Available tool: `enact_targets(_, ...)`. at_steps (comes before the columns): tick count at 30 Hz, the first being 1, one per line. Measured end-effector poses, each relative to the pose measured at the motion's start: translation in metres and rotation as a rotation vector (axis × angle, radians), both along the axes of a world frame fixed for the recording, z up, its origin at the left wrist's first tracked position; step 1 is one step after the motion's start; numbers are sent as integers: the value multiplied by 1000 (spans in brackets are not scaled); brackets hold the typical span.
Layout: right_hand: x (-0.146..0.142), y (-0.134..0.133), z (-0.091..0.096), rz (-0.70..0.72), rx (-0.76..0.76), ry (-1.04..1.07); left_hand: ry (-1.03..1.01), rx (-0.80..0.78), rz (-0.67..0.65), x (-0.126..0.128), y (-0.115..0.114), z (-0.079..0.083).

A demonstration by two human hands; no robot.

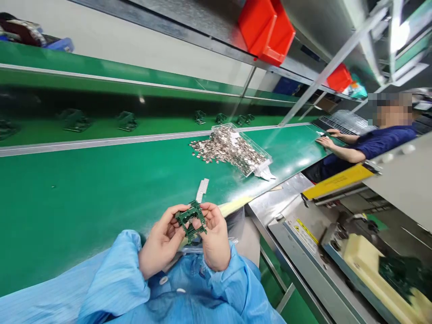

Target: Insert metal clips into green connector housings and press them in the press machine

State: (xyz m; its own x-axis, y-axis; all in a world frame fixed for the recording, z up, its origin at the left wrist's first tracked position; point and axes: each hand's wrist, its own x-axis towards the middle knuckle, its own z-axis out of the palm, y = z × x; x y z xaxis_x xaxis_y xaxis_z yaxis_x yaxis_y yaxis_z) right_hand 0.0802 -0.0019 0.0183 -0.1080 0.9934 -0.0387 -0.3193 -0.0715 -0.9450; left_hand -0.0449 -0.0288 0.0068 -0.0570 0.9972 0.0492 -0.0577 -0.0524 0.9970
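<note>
Between my two hands, close to my body, is a dark green plastic frame [191, 220] with an open middle and several small prongs. My left hand [162, 240] pinches its left side with thumb and fingers. On the other side my right hand [214, 234] grips the frame's right edge. Just beyond the frame, on the green work surface, lies a pale ribbed strip [202, 189]. Farther off, many small silvery metal pieces [205, 150] spill out of a clear plastic tray [268, 158] tipped toward me.
Behind a metal rail, a green conveyor belt [162, 126] carries several similar green frames [127, 121]. Red bins [266, 31] sit on the shelf above. At right are a machine with a yellow bar [340, 181] and a co-worker in a dark blue top [384, 141].
</note>
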Motion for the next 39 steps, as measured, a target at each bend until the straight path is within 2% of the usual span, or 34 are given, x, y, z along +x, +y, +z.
enact_targets(5,39,-16,-3,-175,0,84,89,39,-161,41,2,8)
enact_targets(8,76,-29,-6,-243,23,80,146,57,-309,68,4,15)
enact_targets(10,109,-41,-3,-252,100,-26,186,69,-416,87,6,21)
enact_targets(12,145,-58,6,-273,233,-221,216,76,-529,109,8,30)
enact_targets(15,197,-92,24,-349,415,-492,203,80,-792,149,13,50)
enact_targets(17,227,-117,33,-417,432,-548,149,88,-1053,182,19,68)
enact_targets(19,258,-139,37,-614,417,-528,137,169,-1255,220,26,86)
enact_targets(20,273,-148,37,-779,417,-506,156,253,-1277,240,30,94)
enact_targets(21,289,-155,37,-979,430,-480,187,360,-1239,263,34,101)
enact_targets(23,319,-165,37,-1347,459,-436,238,567,-1043,308,43,107)
enact_targets(24,333,-166,37,-1455,460,-433,251,618,-966,330,48,108)
enact_targets(26,356,-164,41,-1509,433,-469,261,606,-934,368,55,106)
enact_targets(28,370,-156,47,-1467,398,-543,258,537,-975,390,59,104)
enact_targets(29,375,-151,51,-1438,384,-584,243,506,-987,393,60,104)
enact_targets(31,380,-138,59,-1361,362,-692,170,452,-961,384,61,106)
enact_targets(34,383,-120,69,-1176,309,-928,64,324,-896,335,59,105)
enact_targets(36,384,-110,74,-1026,249,-1056,74,226,-882,291,57,93)
enact_targets(39,387,-100,75,-863,173,-1117,116,38,-823,235,55,57)
